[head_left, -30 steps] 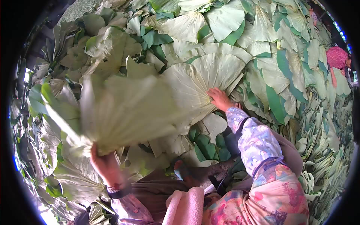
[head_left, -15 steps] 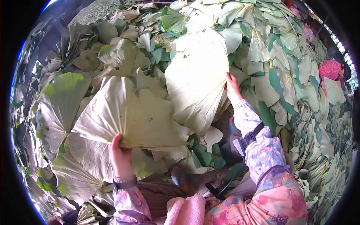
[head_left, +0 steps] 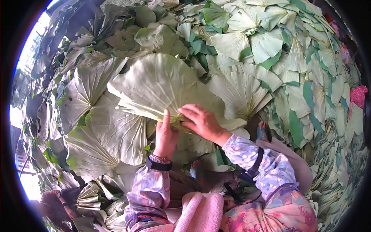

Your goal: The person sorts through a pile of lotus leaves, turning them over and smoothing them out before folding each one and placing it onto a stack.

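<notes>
Near the middle of the head view, my left hand [head_left: 166, 139] grips the gathered lower edge of a stack of large pale green leaves [head_left: 158, 83], with the thumb on top. My right hand [head_left: 203, 123] lies against the same edge, just right of the left thumb, its fingers bent over the leaf base. The stack fans up and away from both hands. What is under the right fingertips is hidden. Another fanned leaf [head_left: 239, 92] lies to the right, beyond the right hand.
Piles of overlapping leaves [head_left: 305, 96] surround me on all sides. More broad leaves [head_left: 92, 152] lie at the left. A person in pink [head_left: 358, 96] is at the far right edge. Part of another person [head_left: 63, 205] shows at the lower left.
My right hand has moved left and down from the upright bright leaf to the stack edge, beside my left hand. The view has shifted, and the left hand appears further right.
</notes>
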A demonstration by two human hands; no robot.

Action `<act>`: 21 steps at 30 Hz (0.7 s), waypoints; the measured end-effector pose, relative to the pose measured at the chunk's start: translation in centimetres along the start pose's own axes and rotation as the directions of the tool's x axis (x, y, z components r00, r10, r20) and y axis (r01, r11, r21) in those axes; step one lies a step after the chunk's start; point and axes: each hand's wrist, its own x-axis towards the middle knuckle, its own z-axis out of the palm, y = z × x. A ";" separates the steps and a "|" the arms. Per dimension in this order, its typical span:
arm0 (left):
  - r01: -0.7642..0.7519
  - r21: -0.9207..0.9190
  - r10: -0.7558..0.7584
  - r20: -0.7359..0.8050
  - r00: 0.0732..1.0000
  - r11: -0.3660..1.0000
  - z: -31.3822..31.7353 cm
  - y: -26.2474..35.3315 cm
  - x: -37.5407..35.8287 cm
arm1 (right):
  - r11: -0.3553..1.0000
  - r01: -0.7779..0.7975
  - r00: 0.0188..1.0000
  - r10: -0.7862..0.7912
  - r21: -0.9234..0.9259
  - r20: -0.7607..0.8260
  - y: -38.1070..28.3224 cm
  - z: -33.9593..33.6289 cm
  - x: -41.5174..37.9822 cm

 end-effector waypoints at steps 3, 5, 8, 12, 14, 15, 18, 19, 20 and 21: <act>-0.047 0.161 0.042 0.033 0.999 0.986 -1.5 -0.3 0.4 | 1.000 0.007 0.995 -0.010 0.027 0.095 0.0 0.8 -0.2; -0.124 0.218 0.130 -0.016 0.991 0.968 -2.6 -1.2 0.8 | 0.984 0.034 0.995 -0.049 0.175 0.084 1.0 1.7 -1.5; -0.131 0.160 0.153 -0.132 0.979 0.978 -1.2 0.1 0.7 | 0.971 -0.089 0.983 0.049 0.222 0.177 5.2 1.9 -5.1; -0.234 0.330 0.293 -0.142 0.946 0.915 -1.2 1.9 0.6 | 0.944 -0.288 0.946 0.306 -0.159 0.108 19.5 0.4 -14.5; -0.294 0.423 0.363 -0.092 0.927 0.857 -1.6 1.8 1.1 | 0.637 -0.340 0.842 0.534 -0.692 0.078 24.9 -2.0 -19.3; -0.258 0.356 0.323 -0.136 0.937 0.898 -1.4 1.7 1.6 | 0.592 -0.348 0.814 0.575 -0.727 0.078 26.9 -3.4 -20.9; -0.181 0.186 0.220 -0.215 0.952 0.966 -0.8 1.9 2.6 | 0.554 -0.307 0.788 0.604 -0.774 0.120 29.0 -5.3 -22.0; -0.155 0.146 0.184 -0.208 0.961 0.977 -1.1 1.8 2.9 | 0.560 -0.281 0.790 0.596 -0.779 0.143 29.4 -5.4 -21.8; -0.130 0.108 0.149 -0.199 0.969 0.986 -1.5 1.8 3.3 | 0.604 -0.270 0.830 0.540 -0.750 0.136 29.7 -5.1 -21.6; -0.103 0.071 0.115 -0.188 0.975 0.992 -1.8 1.8 3.4 | 0.638 -0.275 0.820 0.546 -0.720 0.171 29.9 -5.2 -21.4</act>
